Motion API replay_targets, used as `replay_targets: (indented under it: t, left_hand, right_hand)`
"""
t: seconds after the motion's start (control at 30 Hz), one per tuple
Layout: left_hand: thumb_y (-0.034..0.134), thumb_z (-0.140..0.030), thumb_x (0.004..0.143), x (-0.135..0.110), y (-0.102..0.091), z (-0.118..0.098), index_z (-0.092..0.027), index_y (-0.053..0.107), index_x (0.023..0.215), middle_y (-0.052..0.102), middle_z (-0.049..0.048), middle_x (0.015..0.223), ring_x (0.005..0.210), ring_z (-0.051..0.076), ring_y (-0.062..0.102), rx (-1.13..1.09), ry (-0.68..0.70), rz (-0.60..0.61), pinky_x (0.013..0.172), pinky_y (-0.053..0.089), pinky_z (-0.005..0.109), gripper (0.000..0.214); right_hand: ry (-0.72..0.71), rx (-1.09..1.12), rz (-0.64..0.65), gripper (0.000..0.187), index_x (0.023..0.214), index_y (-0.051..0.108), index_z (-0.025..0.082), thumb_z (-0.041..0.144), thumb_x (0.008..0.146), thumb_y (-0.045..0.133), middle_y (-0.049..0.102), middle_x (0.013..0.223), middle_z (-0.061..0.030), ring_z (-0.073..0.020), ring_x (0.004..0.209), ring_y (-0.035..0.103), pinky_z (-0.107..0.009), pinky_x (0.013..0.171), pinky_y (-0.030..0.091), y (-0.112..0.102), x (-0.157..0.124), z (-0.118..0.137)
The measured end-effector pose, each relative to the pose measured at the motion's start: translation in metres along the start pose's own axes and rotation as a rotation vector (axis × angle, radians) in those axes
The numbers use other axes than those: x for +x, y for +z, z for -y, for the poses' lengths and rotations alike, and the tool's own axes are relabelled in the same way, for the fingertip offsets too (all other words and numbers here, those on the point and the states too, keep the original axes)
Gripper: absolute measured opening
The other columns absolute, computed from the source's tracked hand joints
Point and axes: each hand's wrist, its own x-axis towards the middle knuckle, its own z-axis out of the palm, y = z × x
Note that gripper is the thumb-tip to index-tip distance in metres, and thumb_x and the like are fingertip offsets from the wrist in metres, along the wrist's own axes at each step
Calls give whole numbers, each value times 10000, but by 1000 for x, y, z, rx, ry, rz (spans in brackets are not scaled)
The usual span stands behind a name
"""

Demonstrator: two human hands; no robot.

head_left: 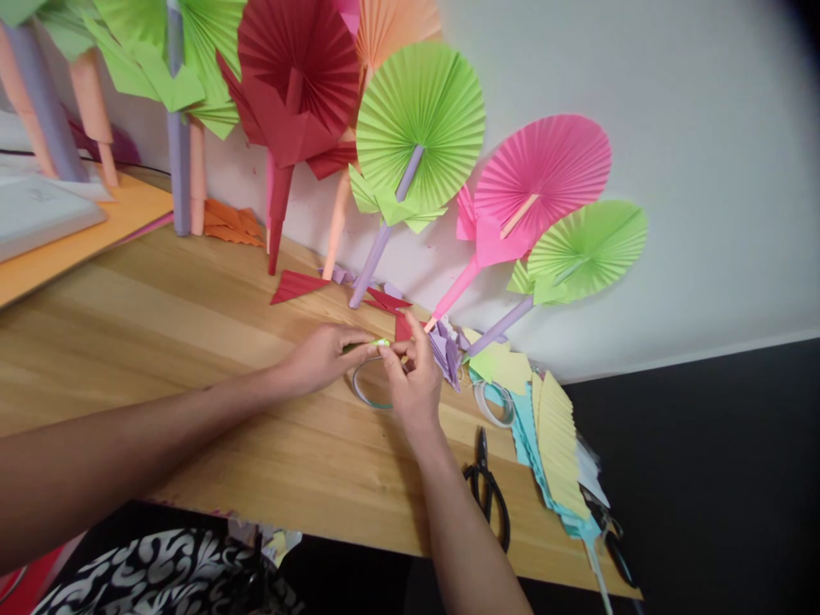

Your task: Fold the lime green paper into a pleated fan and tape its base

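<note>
Over the middle of the wooden table, my left hand (326, 360) and my right hand (415, 376) meet at their fingertips. Pinched between them is a small strip of bright green paper (380, 342), most of it covered by fingers. Directly below lies a roll of clear tape (360, 395), its ring partly behind my right hand. Folded purple paper (445, 354) and a red paper scrap (402, 329) are just beyond my right hand. Black-handled scissors (483, 483) rest on the table beside my right forearm.
Pleated paper fans on rolled handles, among them a green one (419, 111), a pink one (557, 162) and a dark red one (301, 60), lean on the wall. A second tape roll (494, 406) and pleated yellow paper (557, 444) lie right. A white device (48, 213) sits left.
</note>
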Motion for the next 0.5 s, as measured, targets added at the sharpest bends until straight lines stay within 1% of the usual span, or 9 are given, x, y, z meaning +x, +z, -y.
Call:
replay_targets:
  t: [0.17, 0.33, 0.4, 0.5]
  left_hand:
    - [490, -394, 992, -1, 1, 0, -164, 731, 887, 744, 43, 838, 771, 172, 668, 95, 81, -24, 693, 480, 245, 349]
    - [426, -428, 1025, -2, -1, 1, -163, 714, 874, 702, 54, 803, 751, 165, 642, 300, 233, -61, 685, 452, 255, 419]
    - [386, -432, 1039, -2, -3, -1, -157, 711, 882, 688, 56, 799, 743, 161, 635, 371, 282, -53, 666, 436, 252, 453]
    - [357, -419, 1049, -3, -5, -4, -155, 705, 887, 673, 48, 787, 723, 148, 621, 420, 326, -39, 646, 420, 241, 466]
  right_hand:
    - [38, 43, 30, 504, 1390, 540, 237, 294, 894, 606, 671, 758, 30, -128, 676, 587, -264, 646, 470, -1, 1, -3]
    - [93, 109, 65, 472, 1347, 576, 216, 299, 883, 614, 678, 788, 20, -127, 695, 599, -265, 658, 479, -3, 2, -6]
    - [98, 129, 72, 431, 1303, 606, 215, 293, 879, 614, 682, 803, 13, -129, 709, 610, -263, 656, 484, -4, 2, -8]
    - [81, 140, 84, 305, 1170, 664, 224, 296, 878, 612, 695, 838, 3, -138, 740, 628, -263, 667, 496, -6, 2, -9]
